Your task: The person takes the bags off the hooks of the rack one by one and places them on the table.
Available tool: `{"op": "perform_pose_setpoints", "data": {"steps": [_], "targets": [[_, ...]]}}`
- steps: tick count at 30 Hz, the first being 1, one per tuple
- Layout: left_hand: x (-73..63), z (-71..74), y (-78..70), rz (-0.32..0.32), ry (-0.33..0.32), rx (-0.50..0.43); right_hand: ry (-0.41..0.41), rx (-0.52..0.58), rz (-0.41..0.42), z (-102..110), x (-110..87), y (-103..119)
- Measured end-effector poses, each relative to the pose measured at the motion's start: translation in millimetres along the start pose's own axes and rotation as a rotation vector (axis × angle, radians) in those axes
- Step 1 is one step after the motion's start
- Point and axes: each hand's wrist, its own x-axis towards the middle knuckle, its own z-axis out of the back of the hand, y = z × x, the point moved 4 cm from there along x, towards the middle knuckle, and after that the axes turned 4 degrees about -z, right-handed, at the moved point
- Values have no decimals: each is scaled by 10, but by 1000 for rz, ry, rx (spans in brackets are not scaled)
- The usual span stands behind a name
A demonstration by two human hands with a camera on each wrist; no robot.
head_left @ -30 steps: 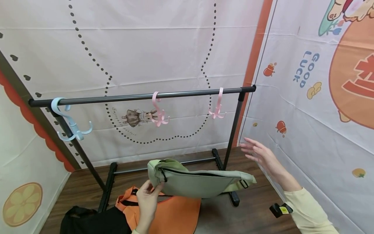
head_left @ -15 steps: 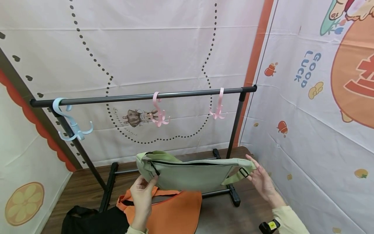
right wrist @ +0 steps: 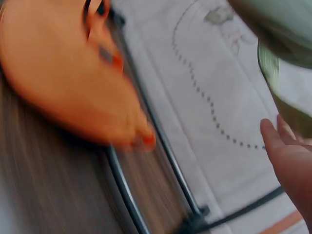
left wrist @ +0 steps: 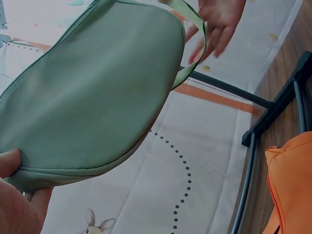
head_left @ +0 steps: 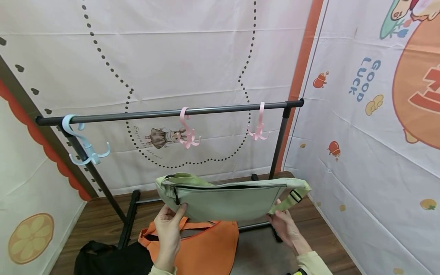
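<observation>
A pale green waist bag [head_left: 227, 202] is held up above the table, its long zip along the top edge. My left hand [head_left: 168, 225] pinches its lower left corner between thumb and fingers, also seen in the left wrist view on the bag's end. From the bag's right end hangs a light green strap [head_left: 301, 188] with a black buckle [head_left: 295, 196]. My right hand [head_left: 287, 231] is just below that strap, fingers extended; in the left wrist view the right hand [left wrist: 219, 24] appears behind the strap loop. Whether it touches the strap I cannot tell.
Behind the bag stands a black rack with a top bar [head_left: 148, 114]. On the bar hang a blue hook [head_left: 87, 149], a pink hook [head_left: 187, 133] and another pink hook [head_left: 258, 124]. An orange bag [head_left: 206, 248] and a black bag [head_left: 113, 261] lie in front.
My right hand has come in from the far right to the strap, then down and left beneath it. The green bag has shifted left and up, with my left hand still pinching it.
</observation>
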Motion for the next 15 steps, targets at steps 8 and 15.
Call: {"op": "perform_pose_setpoints", "data": {"steps": [8,15], "targets": [[-32,-12,43,48,11,5,-12,181,-14,-71,9,-147],[-99,-39,134,147,30,11,-71,178,-35,-25,-63,-141]]}}
